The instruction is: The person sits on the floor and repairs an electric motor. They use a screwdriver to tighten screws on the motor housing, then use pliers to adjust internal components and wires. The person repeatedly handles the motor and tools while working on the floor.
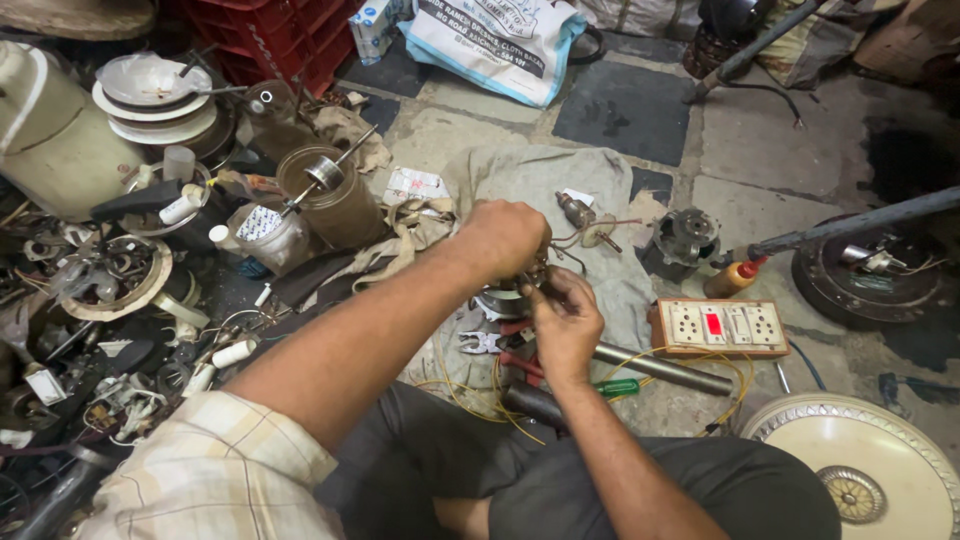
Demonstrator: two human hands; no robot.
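My left hand point(503, 238) is closed over the top of a small metal motor part point(500, 300) that rests on a grey cloth point(530, 180) on the floor. My right hand point(566, 320) grips the same part from the near side, fingers curled around it. Thin wires run out from between my hands. Red-handled pliers point(495, 347) lie on the cloth just below my hands, and a green-handled screwdriver point(615, 387) lies to their right. Most of the part is hidden by my hands.
A wooden switch-and-socket board point(720, 327) sits to the right, with an orange bottle point(732, 279) and a small motor point(686, 236) behind it. A cream fan housing point(860, 470) lies at lower right. Piles of parts, cans and a steel pipe point(660, 368) crowd the left and the middle.
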